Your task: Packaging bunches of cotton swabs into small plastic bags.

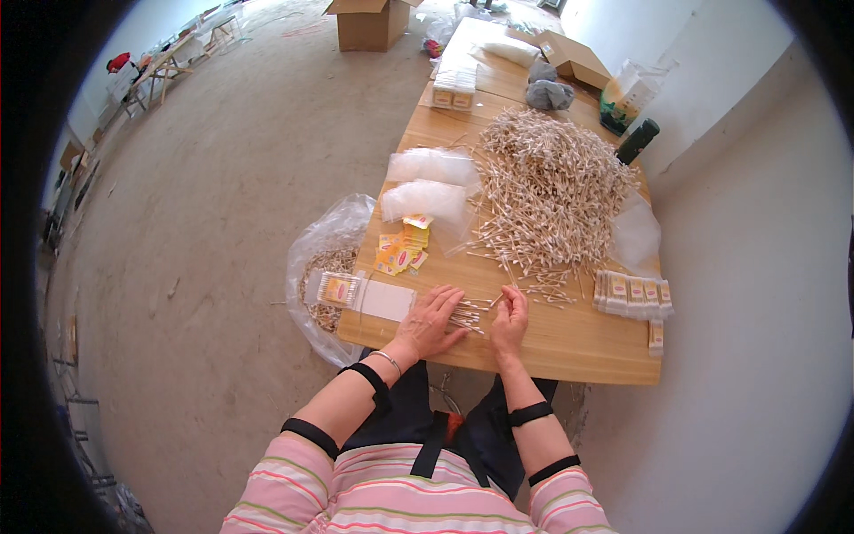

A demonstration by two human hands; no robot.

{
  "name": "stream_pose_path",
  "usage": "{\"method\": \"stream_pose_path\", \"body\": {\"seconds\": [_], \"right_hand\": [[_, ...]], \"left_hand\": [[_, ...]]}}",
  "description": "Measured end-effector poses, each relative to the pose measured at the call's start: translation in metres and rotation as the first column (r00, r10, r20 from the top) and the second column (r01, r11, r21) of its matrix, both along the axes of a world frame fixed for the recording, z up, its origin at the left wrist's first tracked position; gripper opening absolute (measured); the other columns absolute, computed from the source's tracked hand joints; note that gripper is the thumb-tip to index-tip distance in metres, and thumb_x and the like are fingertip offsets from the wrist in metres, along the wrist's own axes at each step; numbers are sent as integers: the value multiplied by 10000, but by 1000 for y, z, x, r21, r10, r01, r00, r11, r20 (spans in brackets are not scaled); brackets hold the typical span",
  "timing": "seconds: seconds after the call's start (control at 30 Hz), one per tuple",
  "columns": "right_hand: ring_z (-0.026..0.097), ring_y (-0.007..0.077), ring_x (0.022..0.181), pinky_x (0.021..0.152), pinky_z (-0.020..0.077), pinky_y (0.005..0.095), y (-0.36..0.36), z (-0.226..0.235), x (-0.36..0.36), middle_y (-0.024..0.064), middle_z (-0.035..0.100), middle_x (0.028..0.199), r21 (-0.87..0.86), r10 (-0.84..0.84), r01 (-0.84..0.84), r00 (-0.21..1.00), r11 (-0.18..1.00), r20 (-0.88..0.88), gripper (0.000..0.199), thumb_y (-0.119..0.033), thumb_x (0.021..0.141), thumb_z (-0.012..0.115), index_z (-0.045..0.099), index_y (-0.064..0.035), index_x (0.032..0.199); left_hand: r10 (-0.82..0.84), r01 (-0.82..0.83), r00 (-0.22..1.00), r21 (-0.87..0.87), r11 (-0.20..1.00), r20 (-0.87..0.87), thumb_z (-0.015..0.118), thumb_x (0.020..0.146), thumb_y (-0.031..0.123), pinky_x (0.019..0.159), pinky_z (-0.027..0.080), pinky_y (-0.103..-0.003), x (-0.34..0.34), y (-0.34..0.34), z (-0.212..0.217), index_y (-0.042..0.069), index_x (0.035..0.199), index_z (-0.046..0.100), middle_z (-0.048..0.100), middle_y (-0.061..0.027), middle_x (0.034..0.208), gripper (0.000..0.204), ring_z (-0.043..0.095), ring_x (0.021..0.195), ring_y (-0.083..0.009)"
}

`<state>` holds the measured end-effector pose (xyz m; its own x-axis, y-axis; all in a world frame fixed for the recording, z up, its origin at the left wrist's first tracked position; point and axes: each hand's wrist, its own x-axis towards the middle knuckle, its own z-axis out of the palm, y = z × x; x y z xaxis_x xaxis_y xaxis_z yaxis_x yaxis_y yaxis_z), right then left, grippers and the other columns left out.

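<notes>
My left hand [431,322] lies flat on the table with its fingers stretched out, over the ends of a small row of cotton swabs [468,315]. To the right of that row my right hand [510,322] is closed in a pinch, with the thin stick of a cotton swab at its fingertips. A white rectangular card [389,301] lies just left of my left hand. Beside it, at the table's left edge, is a clear pack of swabs [339,289] with a yellow label. The big heap of loose cotton swabs [551,191] rises beyond my right hand.
Yellow label cards [403,254] and stacks of clear plastic bags [427,203] lie at the left. Filled packs [633,295] line the right edge. A plastic sack of swabs [329,267] hangs or stands beside the table. A green bottle [638,141] stands by the wall.
</notes>
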<state>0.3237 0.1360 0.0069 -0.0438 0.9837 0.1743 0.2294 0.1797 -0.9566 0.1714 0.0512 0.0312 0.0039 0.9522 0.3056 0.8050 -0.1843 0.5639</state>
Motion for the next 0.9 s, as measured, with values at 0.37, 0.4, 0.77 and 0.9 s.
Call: {"method": "stream_pose_path", "body": {"seconds": [0.37, 0.4, 0.77, 0.9], "right_hand": [[427, 271, 1237, 1056, 323, 356, -13, -6, -24, 144, 481, 1297, 82, 177, -174, 984, 981, -23, 306, 33, 849, 449, 543, 9, 1140], [433, 278, 1230, 1053, 325, 363, -12, -4, -22, 141, 499, 1282, 118, 182, -186, 982, 975, 41, 302, 31, 846, 455, 551, 3, 1131], [515, 316, 1042, 936, 397, 399, 27, 12, 9, 106, 622, 1038, 386, 17, -294, 813, 874, 581, 211, -19, 795, 557, 623, -48, 993], [539, 297, 908, 860, 425, 391, 13, 28, 10, 93, 612, 903, 202, 145, -326, 786, 924, 601, 121, -94, 773, 633, 651, -61, 888]], "left_hand": [[-58, 61, 996, -39, 997, 63, 713, 752, 253, 1068, 333, -391, -3, 3, -2, 18, 1290, 435, 465, -171, 1306, 649, 392, 1273, -318], [-59, 61, 996, -34, 998, 67, 713, 752, 250, 1063, 339, -392, -2, 4, -1, 20, 1283, 442, 469, -167, 1302, 639, 398, 1269, -317], [-66, 65, 995, 12, 998, 80, 721, 755, 230, 1040, 367, -391, 0, 6, -2, 35, 1238, 479, 505, -162, 1259, 574, 430, 1240, -316], [11, -21, 963, 33, 999, 270, 632, 773, 76, 1011, 385, -398, -2, 4, -3, 15, 1256, 447, 523, -180, 1226, 521, 469, 1189, -336]]}}
